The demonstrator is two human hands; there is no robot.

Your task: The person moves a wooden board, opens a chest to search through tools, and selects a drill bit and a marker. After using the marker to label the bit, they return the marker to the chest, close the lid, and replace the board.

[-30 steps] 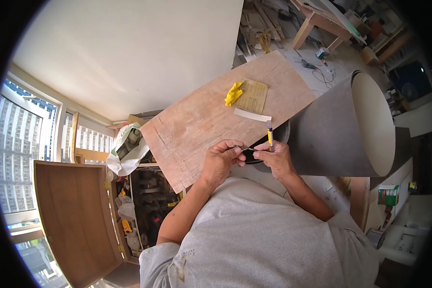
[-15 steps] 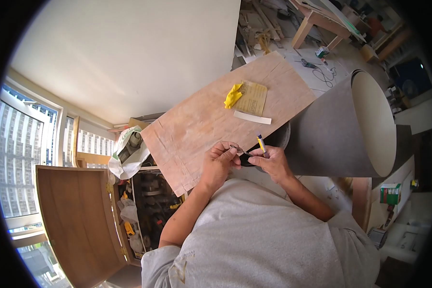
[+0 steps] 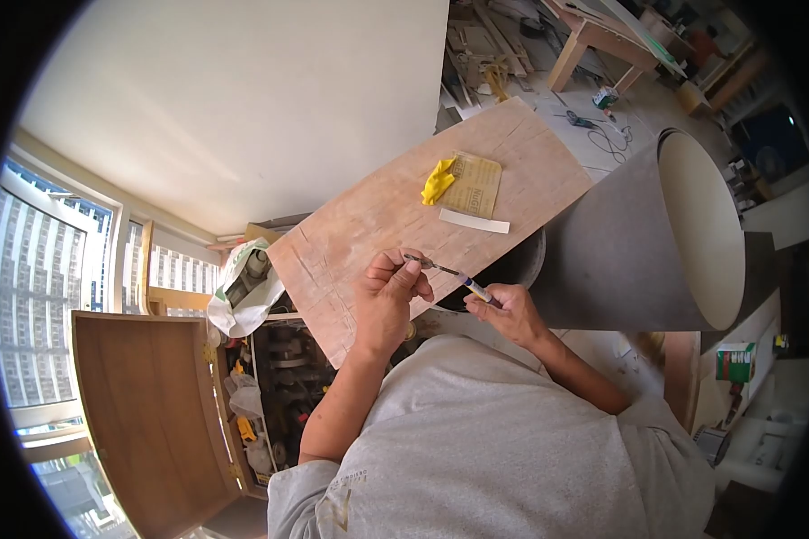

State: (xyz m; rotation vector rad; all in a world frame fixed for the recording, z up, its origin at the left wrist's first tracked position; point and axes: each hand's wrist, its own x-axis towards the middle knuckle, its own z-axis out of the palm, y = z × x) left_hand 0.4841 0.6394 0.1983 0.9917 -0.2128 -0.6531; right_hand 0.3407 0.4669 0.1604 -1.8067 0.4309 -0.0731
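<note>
My right hand [image 3: 517,316] is closed around a slim pen-like tool [image 3: 478,289] with a white handle and dark blue bands. A thin dark shaft runs from it toward my left hand [image 3: 388,292]. There, my thumb and fingertips pinch a small dark metal piece [image 3: 415,259] at the shaft's far end; I cannot tell whether it is part of the tool. Both hands are over the near edge of a plywood sheet [image 3: 368,216]. On that sheet lie a yellow crumpled cloth or glove [image 3: 438,181], a piece of printed sandpaper [image 3: 478,184] and a white strip [image 3: 474,222].
A large grey rolled sheet [image 3: 611,242] stands at the right. At lower left is a wooden cabinet with its door [image 3: 153,404] swung out and tools inside. A white bag [image 3: 243,292] sits by the plywood's left corner. A corded power tool [image 3: 580,119] lies on the floor.
My left hand has moved left and up, away from my right. The tool's handle has tipped from upright to slanting toward the left hand, and its dark shaft now shows between the hands.
</note>
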